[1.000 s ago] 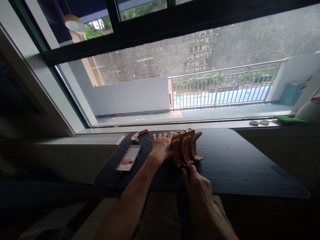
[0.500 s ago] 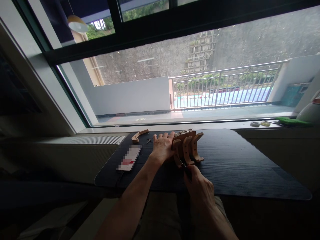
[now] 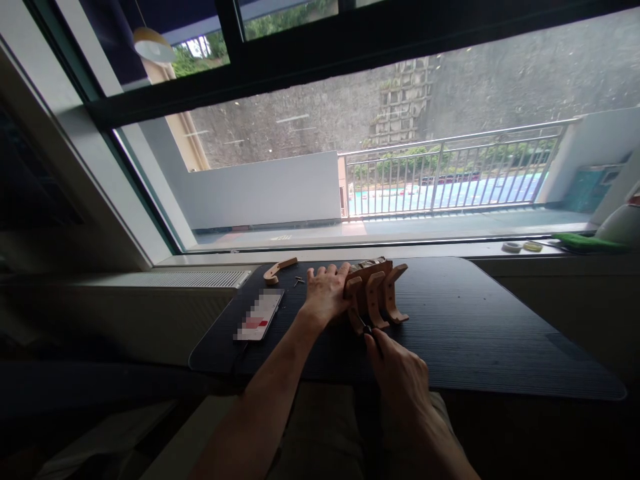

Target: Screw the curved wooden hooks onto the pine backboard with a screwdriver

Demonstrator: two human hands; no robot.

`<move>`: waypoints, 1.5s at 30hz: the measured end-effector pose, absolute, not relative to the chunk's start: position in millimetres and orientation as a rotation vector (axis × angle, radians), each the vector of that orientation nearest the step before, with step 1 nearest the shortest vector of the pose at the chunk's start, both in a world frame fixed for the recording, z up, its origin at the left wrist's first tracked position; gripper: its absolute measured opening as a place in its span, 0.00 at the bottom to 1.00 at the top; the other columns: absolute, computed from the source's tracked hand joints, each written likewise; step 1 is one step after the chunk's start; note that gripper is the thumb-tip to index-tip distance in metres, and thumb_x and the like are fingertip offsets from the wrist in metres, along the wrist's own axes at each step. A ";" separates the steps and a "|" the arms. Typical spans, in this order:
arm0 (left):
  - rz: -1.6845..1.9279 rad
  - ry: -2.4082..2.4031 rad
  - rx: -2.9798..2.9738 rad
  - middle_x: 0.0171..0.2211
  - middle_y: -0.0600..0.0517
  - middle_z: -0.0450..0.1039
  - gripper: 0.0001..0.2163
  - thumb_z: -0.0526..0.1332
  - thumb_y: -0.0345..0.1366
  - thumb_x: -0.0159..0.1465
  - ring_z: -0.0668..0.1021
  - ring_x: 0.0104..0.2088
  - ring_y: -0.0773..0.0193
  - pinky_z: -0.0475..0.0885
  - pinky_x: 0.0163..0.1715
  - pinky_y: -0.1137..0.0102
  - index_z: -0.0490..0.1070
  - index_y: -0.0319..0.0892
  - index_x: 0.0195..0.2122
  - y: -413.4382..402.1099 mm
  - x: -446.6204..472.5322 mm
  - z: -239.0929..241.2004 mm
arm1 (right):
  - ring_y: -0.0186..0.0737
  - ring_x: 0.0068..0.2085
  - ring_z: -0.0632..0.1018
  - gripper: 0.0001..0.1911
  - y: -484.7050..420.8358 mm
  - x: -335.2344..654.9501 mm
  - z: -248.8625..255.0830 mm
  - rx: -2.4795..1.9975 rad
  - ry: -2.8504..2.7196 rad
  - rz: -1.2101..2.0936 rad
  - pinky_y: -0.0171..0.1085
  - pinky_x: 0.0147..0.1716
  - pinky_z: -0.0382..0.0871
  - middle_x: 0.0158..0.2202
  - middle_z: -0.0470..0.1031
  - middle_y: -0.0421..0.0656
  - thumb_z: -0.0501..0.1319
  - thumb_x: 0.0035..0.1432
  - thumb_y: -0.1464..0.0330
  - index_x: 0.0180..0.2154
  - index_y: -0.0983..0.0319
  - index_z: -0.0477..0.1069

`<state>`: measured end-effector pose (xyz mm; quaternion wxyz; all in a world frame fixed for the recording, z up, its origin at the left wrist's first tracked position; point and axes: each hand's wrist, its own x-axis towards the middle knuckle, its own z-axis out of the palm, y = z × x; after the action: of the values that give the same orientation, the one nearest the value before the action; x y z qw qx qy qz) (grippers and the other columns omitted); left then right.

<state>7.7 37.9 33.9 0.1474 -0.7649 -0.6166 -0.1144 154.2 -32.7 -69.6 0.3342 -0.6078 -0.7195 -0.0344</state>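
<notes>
A small wooden rack with three curved hooks stands on a dark ribbed mat by the window. My left hand is closed over the rack's left end and steadies it. My right hand is closed round a thin dark tool, probably a screwdriver, whose tip touches the nearest hook's lower end. A loose wooden hook and a few small screws lie at the mat's back left.
A phone lies face up on the mat's left side. Tape rolls, a green cloth and a white object sit on the sill at the right. A white radiator grille runs on the left.
My right hand has shifted slightly at the tool, with the fingers turning a little. The left hand and the rack stay in place.
</notes>
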 end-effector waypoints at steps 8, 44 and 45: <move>-0.276 -1.822 -2.209 0.46 0.47 0.68 0.28 0.58 0.48 0.56 0.69 0.46 0.51 0.59 0.48 0.56 0.55 0.50 0.58 35.1 9.4 37.4 | 0.39 0.28 0.78 0.12 -36.1 155.4 -72.6 -1.540 -1.846 -0.090 0.35 0.23 0.59 0.32 0.78 0.40 0.51 0.58 0.69 0.43 0.62 0.67; -0.292 -1.825 -2.217 0.47 0.46 0.68 0.29 0.59 0.47 0.55 0.69 0.47 0.50 0.59 0.49 0.56 0.55 0.50 0.58 35.8 9.4 37.7 | 0.38 0.24 0.77 0.15 -32.9 155.6 -80.2 -1.535 -1.844 -0.058 0.34 0.21 0.56 0.27 0.77 0.41 0.47 0.64 0.62 0.40 0.61 0.70; -0.294 -1.821 -2.217 0.46 0.46 0.67 0.30 0.59 0.47 0.55 0.69 0.47 0.50 0.59 0.49 0.56 0.55 0.50 0.58 35.9 9.3 37.6 | 0.38 0.24 0.77 0.15 -32.1 156.5 -79.0 -1.565 -1.856 -0.069 0.34 0.21 0.55 0.26 0.77 0.40 0.48 0.64 0.62 0.38 0.60 0.70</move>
<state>9.3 35.9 37.6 0.1281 -0.7624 -0.6262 -0.1011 156.5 -32.1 -79.0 0.3489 -0.6039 -0.7161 -0.0266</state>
